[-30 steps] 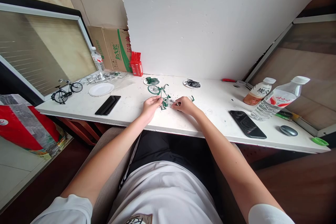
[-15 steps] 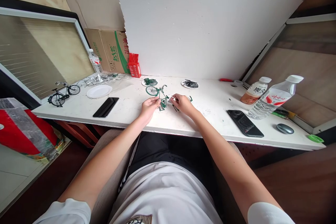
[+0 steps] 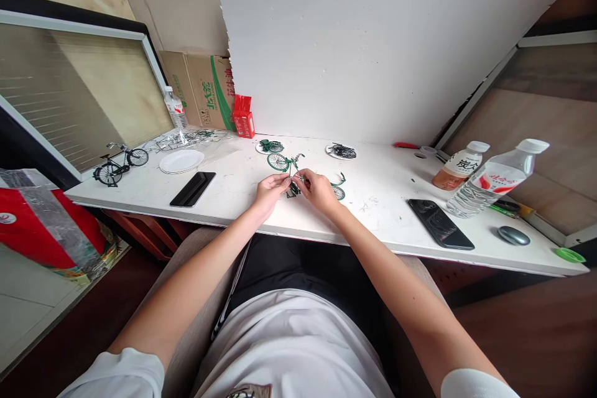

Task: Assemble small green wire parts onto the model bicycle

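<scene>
A green model bicycle frame with one wheel and handlebars is held just above the table in front of me. My left hand pinches it between thumb and fingers from the left. My right hand is closed at the frame's right side, its fingertips meeting near the left ones. Whatever small thing the right fingertips grip is too small to make out. Partly behind the right hand lie a loose green wheel and a curved green piece.
Plates with green parts and black parts lie at the back. A finished black bicycle, white plates and a phone are left; another phone, bottles and a mouse are right.
My right hand has moved left onto the bicycle, so its fingertips now meet the left hand's. The loose wheel shows more beside it. The whole view has shifted slightly.
</scene>
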Tool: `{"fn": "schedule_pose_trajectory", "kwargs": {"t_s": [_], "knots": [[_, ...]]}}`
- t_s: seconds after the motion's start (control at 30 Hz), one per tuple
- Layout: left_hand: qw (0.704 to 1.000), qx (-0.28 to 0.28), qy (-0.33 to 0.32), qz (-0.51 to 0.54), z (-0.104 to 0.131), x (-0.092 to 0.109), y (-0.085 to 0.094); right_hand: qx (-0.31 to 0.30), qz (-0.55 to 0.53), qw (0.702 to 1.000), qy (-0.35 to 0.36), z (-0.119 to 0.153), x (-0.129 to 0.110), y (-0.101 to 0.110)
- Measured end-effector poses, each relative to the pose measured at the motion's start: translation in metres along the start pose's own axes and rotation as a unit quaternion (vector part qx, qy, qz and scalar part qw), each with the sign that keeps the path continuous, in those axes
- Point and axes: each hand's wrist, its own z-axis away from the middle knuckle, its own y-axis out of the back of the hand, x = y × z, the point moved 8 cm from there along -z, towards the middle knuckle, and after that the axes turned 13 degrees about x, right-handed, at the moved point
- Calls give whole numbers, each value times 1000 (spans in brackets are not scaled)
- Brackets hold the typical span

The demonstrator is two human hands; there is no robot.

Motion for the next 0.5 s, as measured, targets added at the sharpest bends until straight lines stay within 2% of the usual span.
{"fn": "schedule_pose_trajectory", "kwargs": {"t_s": [0.17, 0.5], "knots": [[1000, -10, -1, -4, 2, 2, -3, -3, 31, 1000, -6, 1, 4, -3], [1000, -9, 9, 0, 3, 1, -3, 15, 18, 1000, 0, 4, 0, -2]]}}
